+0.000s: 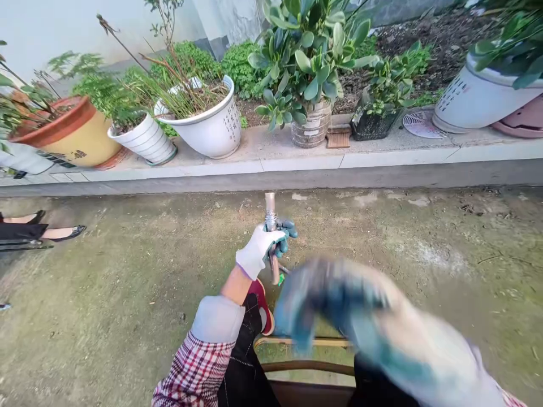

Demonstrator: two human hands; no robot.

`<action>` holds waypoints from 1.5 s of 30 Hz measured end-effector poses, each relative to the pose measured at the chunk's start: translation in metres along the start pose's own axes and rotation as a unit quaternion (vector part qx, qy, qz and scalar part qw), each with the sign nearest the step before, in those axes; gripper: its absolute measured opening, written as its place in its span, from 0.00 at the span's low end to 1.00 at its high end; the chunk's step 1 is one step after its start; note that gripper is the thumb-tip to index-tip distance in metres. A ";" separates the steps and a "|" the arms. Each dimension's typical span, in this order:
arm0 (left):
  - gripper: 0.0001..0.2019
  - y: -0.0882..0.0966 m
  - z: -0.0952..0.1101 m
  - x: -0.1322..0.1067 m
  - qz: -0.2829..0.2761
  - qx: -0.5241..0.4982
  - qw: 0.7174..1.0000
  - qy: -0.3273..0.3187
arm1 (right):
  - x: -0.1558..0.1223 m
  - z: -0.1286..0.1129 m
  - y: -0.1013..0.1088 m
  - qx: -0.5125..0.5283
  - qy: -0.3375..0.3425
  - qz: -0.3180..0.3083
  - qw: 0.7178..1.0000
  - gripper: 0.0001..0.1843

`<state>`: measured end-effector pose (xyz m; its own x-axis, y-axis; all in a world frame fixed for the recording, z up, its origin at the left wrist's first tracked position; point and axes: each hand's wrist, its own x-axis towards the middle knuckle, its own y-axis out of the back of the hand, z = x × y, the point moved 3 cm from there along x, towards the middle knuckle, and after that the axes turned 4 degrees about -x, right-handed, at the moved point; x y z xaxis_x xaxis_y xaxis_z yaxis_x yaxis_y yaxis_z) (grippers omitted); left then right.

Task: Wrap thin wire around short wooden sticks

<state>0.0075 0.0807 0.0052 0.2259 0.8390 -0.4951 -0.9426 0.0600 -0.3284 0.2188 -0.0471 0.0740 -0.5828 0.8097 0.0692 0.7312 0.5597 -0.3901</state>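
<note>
My left hand [259,250], in a white glove with blue-coated fingers, grips an upright pale wooden stick [270,203] from the side. Silver wire [270,221] is wound around the stick just above my fingers. A small metal piece and a green bit [280,277] show near the stick's lower end, partly hidden by my hand. My right hand [335,302], in a blue-and-white glove, is heavily blurred in the foreground, close to the stick but not touching it. I see nothing held in it.
A concrete curb [271,169] runs across the view, with potted plants in white and yellow pots [199,127] on it. Another person's legs and black flats [25,229] are at far left. My knee, a red shoe [259,305] and a chair frame [305,342] lie below.
</note>
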 end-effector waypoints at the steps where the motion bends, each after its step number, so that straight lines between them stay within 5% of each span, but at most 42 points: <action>1: 0.17 0.003 -0.003 0.000 -0.011 0.027 0.999 0.016 | 0.029 0.004 0.017 -0.013 0.004 0.046 0.999 0.25; 3: 0.17 0.006 -0.007 -0.004 -0.043 0.065 0.996 0.045 | 0.074 0.016 0.050 -0.132 0.019 0.201 0.970 0.21; 6: 0.17 0.005 -0.010 -0.015 -0.112 0.094 0.985 0.087 | 0.112 0.041 0.068 -0.162 0.000 0.238 0.958 0.23; 14: 0.18 -0.006 -0.011 -0.042 -0.264 0.068 0.956 0.110 | 0.118 0.073 0.045 -0.133 -0.077 0.070 0.986 0.37; 19: 0.22 -0.019 -0.017 -0.054 -0.324 0.027 0.934 0.147 | 0.116 0.080 0.046 -0.040 -0.072 0.044 0.996 0.35; 25: 0.21 -0.029 -0.015 -0.064 -0.365 0.023 0.917 0.162 | 0.108 0.085 0.055 -0.167 -0.192 0.037 0.966 0.26; 34: 0.17 0.020 0.006 -0.054 -0.203 -0.033 0.976 0.068 | 0.101 0.046 0.071 -0.195 -0.246 0.137 0.940 0.21; 40: 0.16 0.044 0.013 -0.039 -0.056 0.058 0.996 0.026 | 0.104 0.057 0.058 -0.374 -0.157 0.077 0.911 0.18; 42: 0.14 0.050 0.008 -0.032 0.031 0.183 0.983 0.006 | 0.103 0.066 0.049 -0.432 -0.131 0.046 0.891 0.18; 45: 0.11 0.051 -0.006 -0.023 0.081 0.394 0.916 -0.003 | 0.100 0.073 0.042 -0.492 -0.126 0.005 0.861 0.16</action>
<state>-0.0445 0.0614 -0.0055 0.0689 0.8739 -0.4813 -0.8487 0.3049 0.4322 0.1646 0.0445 -0.0028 -0.5418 0.8209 -0.1804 0.6113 0.5322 0.5858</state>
